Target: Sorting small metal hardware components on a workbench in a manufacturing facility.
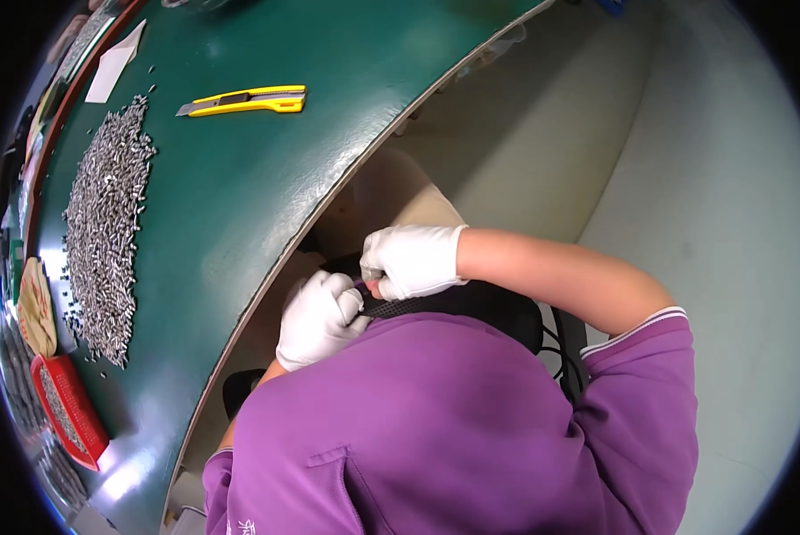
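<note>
Both my hands wear white gloves and meet below the table's edge, close to my purple shirt. My left hand (318,317) and my right hand (411,259) pinch the same narrow black mesh strip (398,307), which runs to the right under my right hand. Where the fingers meet, something small and reddish shows, too small to make out. The green table (257,178) lies to the left of both hands.
A long heap of small grey metal pins (106,227) lies on the table's left part. A yellow utility knife (246,100) rests farther back, a white paper slip (114,61) beyond it. A red tray (68,408) of pins sits at the near left. A black chair (507,312) is under me.
</note>
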`<state>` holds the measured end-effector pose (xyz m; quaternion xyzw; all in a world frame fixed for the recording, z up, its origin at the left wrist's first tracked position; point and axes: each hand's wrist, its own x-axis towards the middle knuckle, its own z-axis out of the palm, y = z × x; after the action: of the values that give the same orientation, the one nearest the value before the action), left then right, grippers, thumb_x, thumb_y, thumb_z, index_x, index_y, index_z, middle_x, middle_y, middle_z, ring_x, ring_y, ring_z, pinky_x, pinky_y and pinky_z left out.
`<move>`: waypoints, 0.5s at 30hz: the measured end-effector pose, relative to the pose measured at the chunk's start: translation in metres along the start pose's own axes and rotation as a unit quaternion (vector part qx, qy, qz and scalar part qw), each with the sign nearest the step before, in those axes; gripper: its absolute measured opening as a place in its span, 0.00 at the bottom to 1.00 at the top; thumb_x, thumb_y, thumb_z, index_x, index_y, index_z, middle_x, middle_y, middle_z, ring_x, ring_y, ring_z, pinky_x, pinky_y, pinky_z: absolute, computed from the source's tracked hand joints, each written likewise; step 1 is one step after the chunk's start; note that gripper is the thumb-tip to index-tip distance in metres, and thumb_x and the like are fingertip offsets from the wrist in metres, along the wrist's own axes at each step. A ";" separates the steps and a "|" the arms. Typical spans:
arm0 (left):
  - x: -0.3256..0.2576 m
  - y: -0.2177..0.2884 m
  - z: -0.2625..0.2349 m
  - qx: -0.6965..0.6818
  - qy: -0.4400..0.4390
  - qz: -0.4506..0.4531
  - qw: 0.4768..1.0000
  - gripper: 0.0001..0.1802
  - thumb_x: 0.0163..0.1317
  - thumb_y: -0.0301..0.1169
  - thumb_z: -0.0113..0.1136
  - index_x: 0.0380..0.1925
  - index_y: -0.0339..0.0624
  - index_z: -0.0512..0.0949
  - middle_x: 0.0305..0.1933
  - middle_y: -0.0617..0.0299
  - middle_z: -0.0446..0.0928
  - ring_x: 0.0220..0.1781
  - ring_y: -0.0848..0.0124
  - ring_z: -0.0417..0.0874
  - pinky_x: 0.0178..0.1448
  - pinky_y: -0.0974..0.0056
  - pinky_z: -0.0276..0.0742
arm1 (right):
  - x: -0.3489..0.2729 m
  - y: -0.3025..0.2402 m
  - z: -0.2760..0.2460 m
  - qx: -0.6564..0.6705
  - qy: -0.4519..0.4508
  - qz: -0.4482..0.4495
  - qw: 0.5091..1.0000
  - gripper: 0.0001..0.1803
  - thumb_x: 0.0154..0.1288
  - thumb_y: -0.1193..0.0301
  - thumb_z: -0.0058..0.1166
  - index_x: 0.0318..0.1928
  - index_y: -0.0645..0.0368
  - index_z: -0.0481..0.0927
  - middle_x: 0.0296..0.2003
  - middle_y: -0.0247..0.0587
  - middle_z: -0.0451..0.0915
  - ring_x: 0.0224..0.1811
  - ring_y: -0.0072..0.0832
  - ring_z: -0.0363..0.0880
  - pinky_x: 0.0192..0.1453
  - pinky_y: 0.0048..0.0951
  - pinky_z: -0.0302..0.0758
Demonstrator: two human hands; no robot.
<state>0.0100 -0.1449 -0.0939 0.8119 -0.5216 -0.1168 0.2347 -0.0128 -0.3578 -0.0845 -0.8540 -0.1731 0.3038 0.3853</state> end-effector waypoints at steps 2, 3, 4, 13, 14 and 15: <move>0.001 -0.002 0.000 -0.021 0.012 0.012 1.000 0.12 0.40 0.33 0.70 0.23 0.44 0.77 0.35 0.61 0.77 0.37 0.59 0.78 0.39 0.55 0.76 | -0.016 0.015 -0.006 0.063 -0.002 -0.022 0.998 0.10 0.61 0.68 0.58 0.38 0.63 0.81 0.43 0.48 0.78 0.46 0.41 0.79 0.51 0.36 0.75; 0.003 -0.002 0.001 -0.033 0.020 0.015 0.999 0.12 0.40 0.32 0.70 0.23 0.43 0.76 0.33 0.60 0.77 0.36 0.58 0.78 0.38 0.55 0.76 | -0.025 0.029 -0.006 0.083 0.016 -0.045 0.995 0.10 0.62 0.68 0.58 0.39 0.61 0.79 0.44 0.46 0.77 0.47 0.40 0.78 0.52 0.36 0.75; 0.003 -0.003 0.000 -0.044 0.027 0.013 0.999 0.12 0.39 0.32 0.70 0.22 0.43 0.76 0.32 0.59 0.77 0.34 0.57 0.78 0.37 0.54 0.76 | -0.037 0.031 -0.013 0.104 0.026 -0.032 0.994 0.09 0.64 0.69 0.58 0.40 0.59 0.77 0.45 0.43 0.75 0.46 0.38 0.77 0.52 0.36 0.74; 0.006 -0.002 -0.002 -0.085 0.074 -0.025 0.993 0.17 0.31 0.24 0.74 0.21 0.42 0.74 0.29 0.57 0.76 0.32 0.55 0.78 0.34 0.54 0.75 | -0.172 0.061 -0.005 0.120 0.155 0.081 0.977 0.07 0.62 0.66 0.63 0.37 0.54 0.79 0.49 0.39 0.74 0.49 0.36 0.77 0.54 0.36 0.75; 0.007 -0.003 -0.001 -0.089 0.070 -0.020 0.993 0.17 0.31 0.24 0.74 0.21 0.42 0.74 0.29 0.57 0.76 0.32 0.55 0.78 0.34 0.54 0.75 | -0.183 0.061 0.001 0.100 0.163 0.096 0.977 0.08 0.61 0.67 0.64 0.37 0.53 0.80 0.48 0.39 0.74 0.48 0.37 0.77 0.53 0.36 0.75; 0.007 -0.004 0.001 -0.083 0.070 -0.023 0.994 0.17 0.31 0.24 0.74 0.21 0.42 0.74 0.29 0.57 0.76 0.32 0.55 0.78 0.34 0.55 0.75 | -0.193 0.062 0.007 0.081 0.170 0.110 0.976 0.08 0.60 0.67 0.65 0.37 0.53 0.81 0.46 0.39 0.75 0.47 0.38 0.77 0.52 0.35 0.76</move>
<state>0.0163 -0.1503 -0.0963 0.8074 -0.4741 -0.1082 0.3342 -0.1592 -0.4955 -0.0609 -0.8728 0.0152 0.2079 0.4413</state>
